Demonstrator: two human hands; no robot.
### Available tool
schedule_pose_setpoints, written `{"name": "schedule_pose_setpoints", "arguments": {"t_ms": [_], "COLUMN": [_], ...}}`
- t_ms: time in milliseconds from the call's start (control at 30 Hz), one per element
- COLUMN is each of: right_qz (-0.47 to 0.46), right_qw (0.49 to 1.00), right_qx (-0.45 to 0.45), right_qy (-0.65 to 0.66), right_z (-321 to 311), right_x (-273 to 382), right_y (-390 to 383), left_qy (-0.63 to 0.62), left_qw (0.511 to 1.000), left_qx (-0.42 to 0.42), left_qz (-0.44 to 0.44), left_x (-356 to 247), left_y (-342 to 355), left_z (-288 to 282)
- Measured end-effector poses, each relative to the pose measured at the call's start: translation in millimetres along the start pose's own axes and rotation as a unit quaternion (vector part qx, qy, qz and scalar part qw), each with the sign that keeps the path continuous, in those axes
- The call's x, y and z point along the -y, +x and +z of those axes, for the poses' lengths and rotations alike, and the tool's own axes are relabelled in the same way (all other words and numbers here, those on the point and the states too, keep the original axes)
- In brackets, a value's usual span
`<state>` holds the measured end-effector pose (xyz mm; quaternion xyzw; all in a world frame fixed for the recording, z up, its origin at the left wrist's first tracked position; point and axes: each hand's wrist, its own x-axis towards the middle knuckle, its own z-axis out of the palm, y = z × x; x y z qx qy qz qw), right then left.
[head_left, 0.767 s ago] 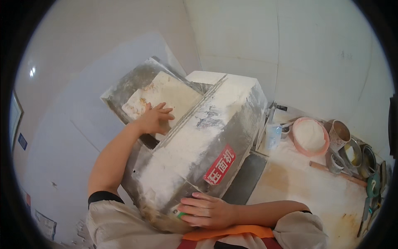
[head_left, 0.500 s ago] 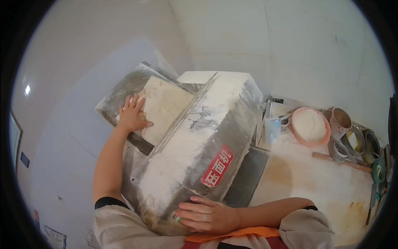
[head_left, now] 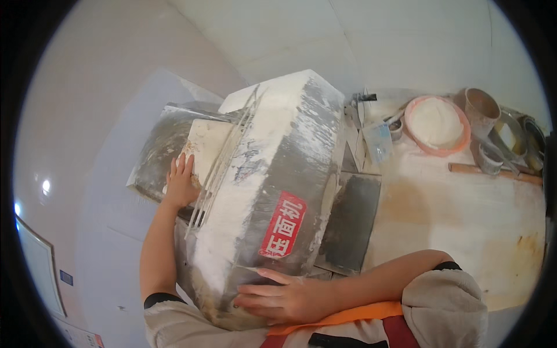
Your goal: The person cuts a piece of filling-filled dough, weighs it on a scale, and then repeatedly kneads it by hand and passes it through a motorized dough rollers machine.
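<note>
A floury metal dough sheeter [head_left: 299, 148] with a red label stands in front of me. On its metal tray [head_left: 152, 152], at the left, lies a flat, pale sheet of dough [head_left: 203, 142]. The sheet's right edge passes out of sight under the machine's housing. My left hand [head_left: 181, 185] lies with spread fingers against the near left part of the dough, close to the housing. At the machine's near end rests my right hand [head_left: 287, 297], its fingers stretched out over the metal; what lies under them is hidden.
To the right is a flour-dusted worktop [head_left: 447, 217]. Along its back stand a pink bowl of flour [head_left: 436, 124], a tall cup [head_left: 481, 111], a small metal cup [head_left: 489, 159] and a rolling pin [head_left: 464, 168]. A dark metal plate [head_left: 353, 223] sits beside the machine.
The view has swung to the right. Less of the dough shows on the tray; it has moved in toward the housing, with my left hand following. My right hand remains at the near end.
</note>
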<state>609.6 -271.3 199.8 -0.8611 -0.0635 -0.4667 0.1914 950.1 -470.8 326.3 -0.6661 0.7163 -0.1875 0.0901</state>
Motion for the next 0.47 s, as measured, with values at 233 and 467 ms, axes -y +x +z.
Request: {"name": "schedule_pose_setpoints", "arguments": {"t_ms": [233, 467], "right_qz": [0.288, 0.558], "right_qw": [0.839, 0.479], "right_qx": [-0.436, -0.506], "right_qy": [-0.151, 0.451], "right_z": [-24, 46], "right_x": [-137, -244], "right_y": [-109, -225], "left_qy": [0.027, -0.009], "left_qw": [0.997, 0.989], "left_qx": [0.039, 0.016], "left_qz": [0.058, 0.147], "left_x": [-10, 55], "left_y": [4, -28], "left_z": [5, 43]}}
